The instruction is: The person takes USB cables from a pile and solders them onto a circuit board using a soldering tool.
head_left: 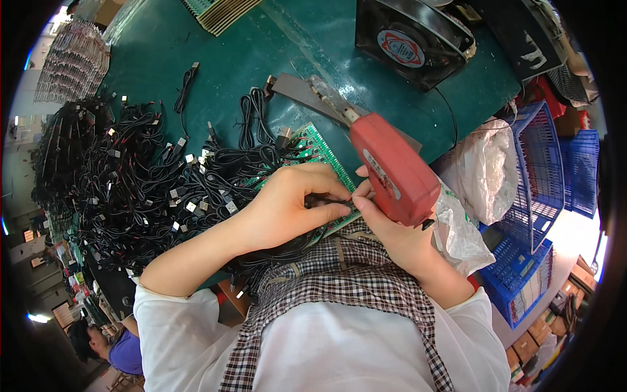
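So I'm partway through this board, I reckon. The green circuit board (328,155) sits close to the near edge of the table (219,75), right in front of my apron. Left grip (287,196): finger and thumb nipped together over its right side, on what looks like a black lead (318,201). Right grip (400,240): around the red soldering gun (395,163), most of the fingers hidden behind it, thumb right up by my left fingertips. Gun's tip points off toward the far edge, away from the board. Reddish wire ends run along the board's left side, so a fair few look attached; can't check the joints under my hand. Plenty left, I'd guess: a cable heap (130,170) swamps the table's left side, plus stacked boards (222,14) at the far edge.
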`<control>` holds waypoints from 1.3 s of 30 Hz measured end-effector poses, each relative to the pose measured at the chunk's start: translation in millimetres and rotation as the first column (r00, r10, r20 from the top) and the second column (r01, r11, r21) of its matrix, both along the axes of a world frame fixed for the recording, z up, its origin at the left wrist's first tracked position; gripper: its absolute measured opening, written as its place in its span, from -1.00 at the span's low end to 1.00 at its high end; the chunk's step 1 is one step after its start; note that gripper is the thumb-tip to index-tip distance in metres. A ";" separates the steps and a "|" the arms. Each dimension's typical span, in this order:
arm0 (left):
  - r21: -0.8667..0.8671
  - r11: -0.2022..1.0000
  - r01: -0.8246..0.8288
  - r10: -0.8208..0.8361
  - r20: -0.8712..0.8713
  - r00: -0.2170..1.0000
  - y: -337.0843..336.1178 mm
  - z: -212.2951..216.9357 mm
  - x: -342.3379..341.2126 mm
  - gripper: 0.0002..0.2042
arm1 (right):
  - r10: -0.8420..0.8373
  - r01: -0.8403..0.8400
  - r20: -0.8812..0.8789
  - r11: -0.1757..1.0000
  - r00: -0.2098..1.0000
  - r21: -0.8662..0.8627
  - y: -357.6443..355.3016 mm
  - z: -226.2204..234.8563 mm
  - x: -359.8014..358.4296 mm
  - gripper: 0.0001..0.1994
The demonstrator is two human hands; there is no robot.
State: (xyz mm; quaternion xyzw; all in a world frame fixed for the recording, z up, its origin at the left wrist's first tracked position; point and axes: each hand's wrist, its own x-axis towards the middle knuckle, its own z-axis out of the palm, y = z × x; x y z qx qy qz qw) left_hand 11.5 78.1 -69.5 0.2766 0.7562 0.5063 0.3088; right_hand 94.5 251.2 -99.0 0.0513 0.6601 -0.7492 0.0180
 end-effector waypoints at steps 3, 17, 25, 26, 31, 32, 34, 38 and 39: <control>0.036 0.999 -0.003 0.001 0.066 0.998 -0.4 0.8 -2.0 -0.92 | -0.050 0.047 -0.041 0.995 0.998 -0.091 -3.1 0.7 -0.8 -0.38; -0.196 0.944 -0.267 0.092 -0.618 0.781 -8.6 -5.1 -21.6 -0.89 | -0.094 0.105 0.113 0.990 0.989 -0.097 19.7 15.0 23.2 -0.56; -0.311 0.917 -0.248 0.000 -0.623 0.782 -7.1 -18.0 -23.4 -0.91 | -0.089 0.127 0.305 0.986 0.948 -0.108 45.0 10.8 63.2 -0.44; -0.314 0.916 -0.248 0.001 -0.619 0.786 -6.5 -17.3 -23.1 -0.91 | -0.015 0.055 0.263 0.988 0.965 -0.147 47.9 13.3 63.3 -0.46; -0.357 0.908 -0.221 -0.045 -0.607 0.793 -5.6 -17.5 -23.5 -0.90 | -0.055 0.074 0.254 0.995 0.966 -0.066 40.2 12.6 59.4 -0.41; -0.357 0.907 -0.222 -0.043 -0.604 0.795 -6.0 -17.6 -23.5 -0.90 | -0.053 0.072 0.257 0.995 0.965 -0.066 39.0 13.5 59.0 -0.41; -0.359 0.908 -0.215 -0.046 -0.597 0.801 -6.6 -17.3 -23.8 -0.90 | -0.083 0.106 0.309 0.993 0.948 -0.058 37.8 15.8 58.4 -0.40; -0.373 0.899 -0.229 -0.035 -0.583 0.812 -4.9 -16.0 -23.9 -0.90 | -0.062 0.083 0.312 0.995 0.948 -0.057 38.8 12.0 59.5 -0.40; -0.378 0.899 -0.221 -0.041 -0.576 0.817 -4.1 -15.9 -24.6 -0.90 | -0.051 0.067 0.312 0.997 0.949 -0.041 39.0 12.2 59.3 -0.41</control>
